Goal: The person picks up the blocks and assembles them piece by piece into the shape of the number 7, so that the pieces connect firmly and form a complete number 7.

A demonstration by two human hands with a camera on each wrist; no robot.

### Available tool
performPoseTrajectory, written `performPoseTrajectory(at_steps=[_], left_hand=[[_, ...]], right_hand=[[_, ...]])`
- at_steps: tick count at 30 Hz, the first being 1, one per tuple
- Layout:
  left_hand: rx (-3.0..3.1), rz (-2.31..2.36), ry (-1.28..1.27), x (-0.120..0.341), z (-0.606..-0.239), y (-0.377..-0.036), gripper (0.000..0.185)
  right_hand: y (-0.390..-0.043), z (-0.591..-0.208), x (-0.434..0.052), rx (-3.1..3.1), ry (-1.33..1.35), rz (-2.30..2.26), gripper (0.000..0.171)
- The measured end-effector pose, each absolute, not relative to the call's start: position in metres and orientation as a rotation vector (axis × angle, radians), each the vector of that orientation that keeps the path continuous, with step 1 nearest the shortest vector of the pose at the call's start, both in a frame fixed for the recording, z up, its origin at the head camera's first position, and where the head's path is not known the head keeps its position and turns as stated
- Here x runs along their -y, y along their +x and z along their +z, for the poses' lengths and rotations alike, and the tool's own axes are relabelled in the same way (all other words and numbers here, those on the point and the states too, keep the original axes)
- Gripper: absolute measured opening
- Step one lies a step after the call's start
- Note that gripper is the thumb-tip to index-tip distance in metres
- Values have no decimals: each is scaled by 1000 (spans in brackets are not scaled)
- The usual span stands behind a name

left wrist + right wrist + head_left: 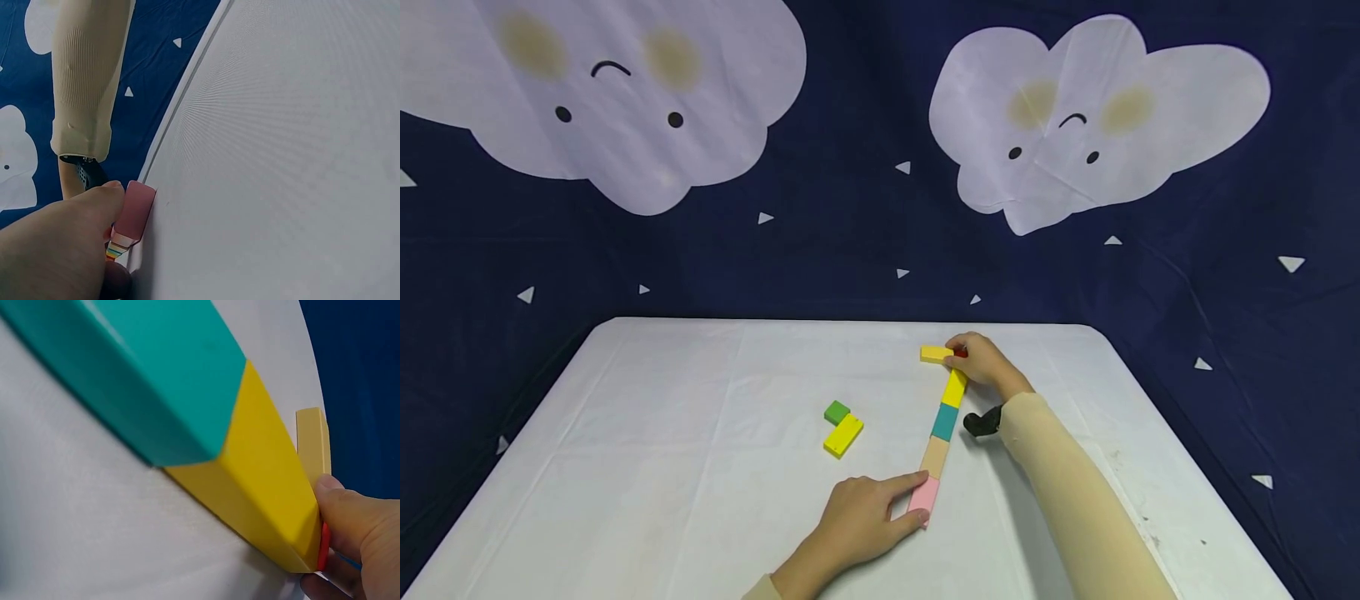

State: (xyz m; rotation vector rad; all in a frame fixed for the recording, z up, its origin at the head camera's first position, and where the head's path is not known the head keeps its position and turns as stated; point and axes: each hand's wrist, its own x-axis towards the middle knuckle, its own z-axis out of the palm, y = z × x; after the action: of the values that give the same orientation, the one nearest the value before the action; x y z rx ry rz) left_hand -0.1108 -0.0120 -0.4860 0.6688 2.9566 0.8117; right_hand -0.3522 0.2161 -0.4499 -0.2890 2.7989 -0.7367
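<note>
A dark blue backdrop (865, 250) printed with white clouds hangs behind a white desk (662, 467), whose near corners are cut off by the frame edge. On the desk a row of blocks runs from near to far, end to end: pink block (924, 495), tan block (935, 456), teal block (945, 421), yellow block (955, 387). The left hand (861, 521) lies at the near end, its forefinger and thumb pinching the pink block from either side; the wrist view shows this block's end only in part, behind the thumb. The right hand (983, 362) is curled at the far end of the row, fingers closed on a small red block (960, 353), almost wholly hidden; only a red sliver shows against the yellow block's far end. A second yellow block (936, 353) lies crosswise just left of the right hand. Well apart, to the left, a green block (837, 412) touches a third yellow block (843, 435). A dark strap (981, 423) shows at the right sleeve's end.
</note>
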Motion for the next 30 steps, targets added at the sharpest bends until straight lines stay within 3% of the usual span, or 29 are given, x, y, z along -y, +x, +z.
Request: performPoseTrajectory(at_steps=[21, 30], left_hand=[[-2958, 807, 677, 13, -484, -110, 48], [-2965, 805, 685, 13, -485, -110, 47]], right_hand=[[-348, -444, -216, -2803, -335, -675, 34], [-347, -440, -215, -2911, -446, -616, 43]])
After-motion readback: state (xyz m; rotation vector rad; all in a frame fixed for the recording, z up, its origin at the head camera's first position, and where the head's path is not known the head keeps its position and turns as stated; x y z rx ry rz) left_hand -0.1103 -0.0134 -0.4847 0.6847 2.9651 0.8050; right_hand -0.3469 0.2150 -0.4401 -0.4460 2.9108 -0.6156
